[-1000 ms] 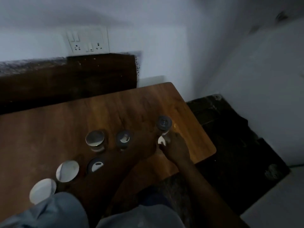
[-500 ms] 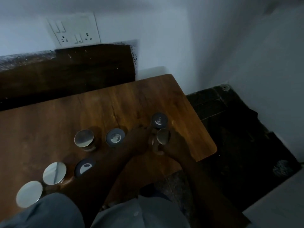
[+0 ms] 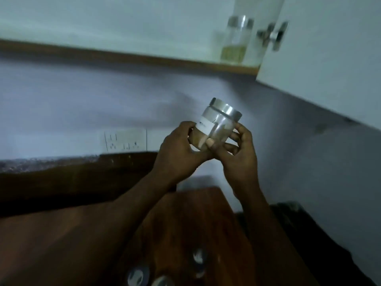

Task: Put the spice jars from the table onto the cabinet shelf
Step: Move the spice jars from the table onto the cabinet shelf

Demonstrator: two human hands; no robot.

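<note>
We've got the spice jar [image 3: 219, 125] up in the air in both hands. It's tilted so its silver lid [image 3: 226, 110] leans up and to the right, well above the table [image 3: 185, 223] and below the cabinet shelf [image 3: 127, 56]. Our left hand [image 3: 178, 153] has its fingers wrapped round the lower left of the glass. Our right hand [image 3: 240, 153] grips the other side, thumb flat on the front and fingers curled behind. The jar has a white label and something brownish in the bottom. The room's pretty dim, tbh. The wall behind is pale, with a white socket plate [image 3: 125, 139] just above a dark speckled ledge [image 3: 41, 163]. A dark wood board [image 3: 61, 182] runs along the table's far edge. The table is reddish-brown wood, and toward its near edge a few more jars [image 3: 136, 275] show as blurry lids. The shelf has a wood front edge, and one clear shelf jar [image 3: 237, 40] with a metal lid and yellowish contents stands at its right end. That one is just beside the open white cabinet door [image 3: 321, 65] with its shiny knob [image 3: 276, 35]. There's dark floor [image 3: 313, 228] off the table's right edge.
</note>
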